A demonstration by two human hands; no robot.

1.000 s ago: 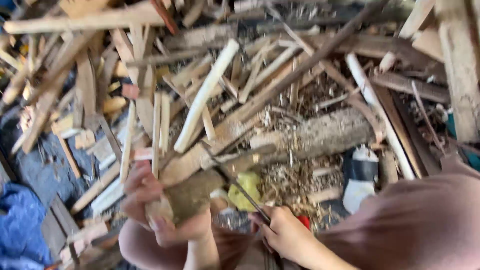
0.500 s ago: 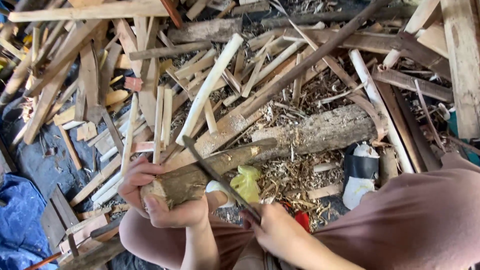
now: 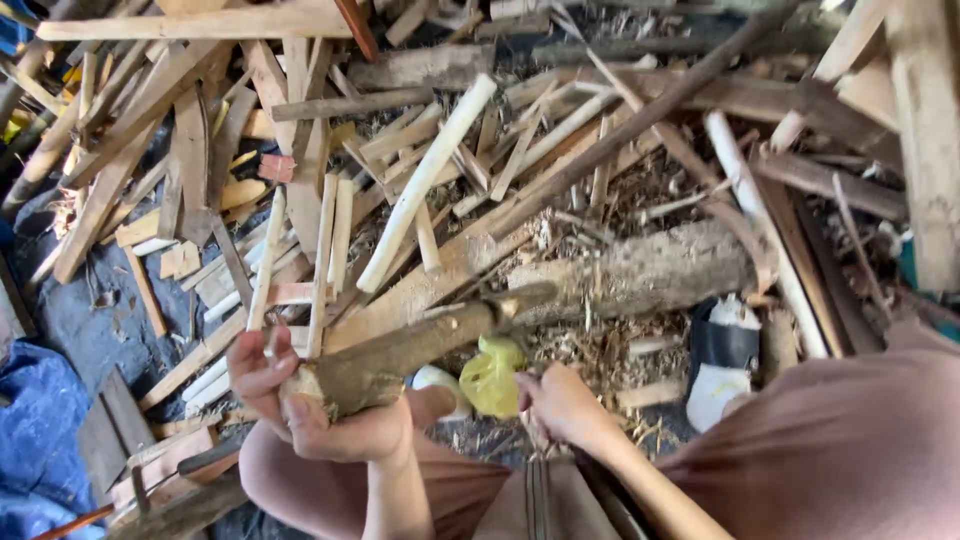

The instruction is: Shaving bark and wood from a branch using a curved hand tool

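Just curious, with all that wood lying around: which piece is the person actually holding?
The thick, bark-covered branch, gripped at its near end by the left hand. The other sticks and slats lie loose on the ground.

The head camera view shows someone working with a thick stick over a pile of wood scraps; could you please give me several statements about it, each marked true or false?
1. The left hand grips the near end of a thick wooden stick. True.
2. The right hand rests on top of the big log. False: it is down near the lap, apart from the log.
3. A yellow object lies between the two hands. True.
4. The stick stands upright. False: it lies slanted, pointing away towards the log.
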